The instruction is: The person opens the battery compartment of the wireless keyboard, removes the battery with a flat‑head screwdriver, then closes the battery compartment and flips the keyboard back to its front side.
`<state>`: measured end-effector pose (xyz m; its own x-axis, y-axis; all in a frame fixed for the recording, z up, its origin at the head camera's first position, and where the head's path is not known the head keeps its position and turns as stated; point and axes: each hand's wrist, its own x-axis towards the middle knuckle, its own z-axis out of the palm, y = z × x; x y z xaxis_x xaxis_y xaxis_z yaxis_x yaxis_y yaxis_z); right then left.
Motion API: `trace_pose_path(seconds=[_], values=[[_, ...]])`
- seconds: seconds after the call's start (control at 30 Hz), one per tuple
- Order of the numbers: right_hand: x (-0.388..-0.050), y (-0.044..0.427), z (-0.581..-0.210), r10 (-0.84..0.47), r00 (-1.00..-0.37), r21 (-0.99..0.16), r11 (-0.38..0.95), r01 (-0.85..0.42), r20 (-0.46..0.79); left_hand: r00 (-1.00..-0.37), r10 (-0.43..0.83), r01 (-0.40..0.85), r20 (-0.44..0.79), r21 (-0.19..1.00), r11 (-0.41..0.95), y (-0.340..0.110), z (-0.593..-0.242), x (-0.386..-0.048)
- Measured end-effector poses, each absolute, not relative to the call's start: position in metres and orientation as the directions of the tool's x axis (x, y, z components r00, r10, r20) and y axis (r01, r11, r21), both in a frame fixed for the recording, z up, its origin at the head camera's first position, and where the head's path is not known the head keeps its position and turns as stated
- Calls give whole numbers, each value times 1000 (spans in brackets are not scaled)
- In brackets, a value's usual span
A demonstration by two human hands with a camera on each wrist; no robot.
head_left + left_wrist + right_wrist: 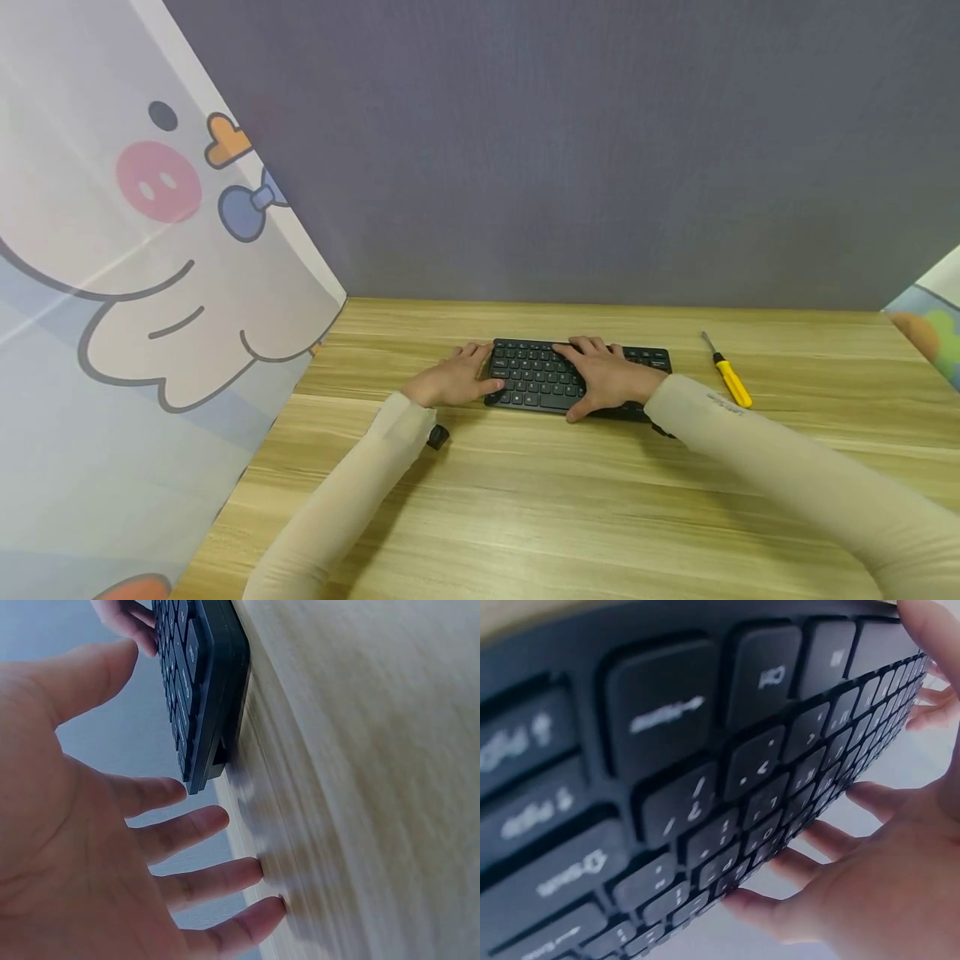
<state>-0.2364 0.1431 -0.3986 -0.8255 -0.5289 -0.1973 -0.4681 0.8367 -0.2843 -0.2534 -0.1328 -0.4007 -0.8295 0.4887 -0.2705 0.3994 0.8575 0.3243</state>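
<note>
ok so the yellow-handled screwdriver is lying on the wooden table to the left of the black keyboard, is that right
Not quite: the head view shows the yellow-handled screwdriver lying to the right of the black keyboard, not to the left. It does lie on the wooden table, as you say.

Keyboard (521, 367): middle keys hidden beneath the right hand (606, 377); many key marks blurred in the right wrist view.
Left hand (75, 825): cut off at left in its wrist view.
Left sleeve (341, 500), right sleeve (795, 475): cut off on the near side.
Sleeve print (724, 404): too small to read.
Black object (438, 437) by left sleeve: too small to identify.
</note>
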Motion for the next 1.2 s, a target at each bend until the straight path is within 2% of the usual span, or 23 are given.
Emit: trace_pose_path(seconds=[0.7, 1.2], values=[[-239, 134, -402, -560, -823, -281, 808, -518, -94, -822, 490, 373, -291, 375, 849, -141, -397, -252], [-242, 138, -400, -583, -807, -311, 788, -532, -95, -840, 472, 329, -267, 441, 835, -152, -398, -249]])
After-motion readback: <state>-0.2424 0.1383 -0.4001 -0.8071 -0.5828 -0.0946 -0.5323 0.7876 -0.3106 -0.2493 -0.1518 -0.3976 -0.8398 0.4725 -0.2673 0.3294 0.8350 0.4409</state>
